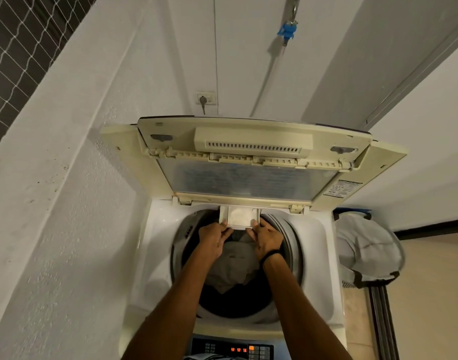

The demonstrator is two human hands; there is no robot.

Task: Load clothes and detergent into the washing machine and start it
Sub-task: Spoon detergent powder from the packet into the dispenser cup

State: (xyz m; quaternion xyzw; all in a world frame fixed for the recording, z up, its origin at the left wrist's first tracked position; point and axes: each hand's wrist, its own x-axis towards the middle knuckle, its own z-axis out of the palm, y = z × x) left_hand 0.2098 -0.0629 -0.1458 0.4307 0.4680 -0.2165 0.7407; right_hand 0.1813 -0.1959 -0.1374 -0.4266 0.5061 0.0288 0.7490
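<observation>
Detergent drawer point(240, 216) between both hands' fingertips point(224, 224)

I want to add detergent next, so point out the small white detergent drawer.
The small white detergent drawer sits at the back rim of the drum opening, centre of the head view, just below the raised lid, with both hands' fingers on it.

We read nothing clearly: orange digits on the control panel point(233, 349) and the lid sticker point(339, 188) print are too blurred.
</observation>
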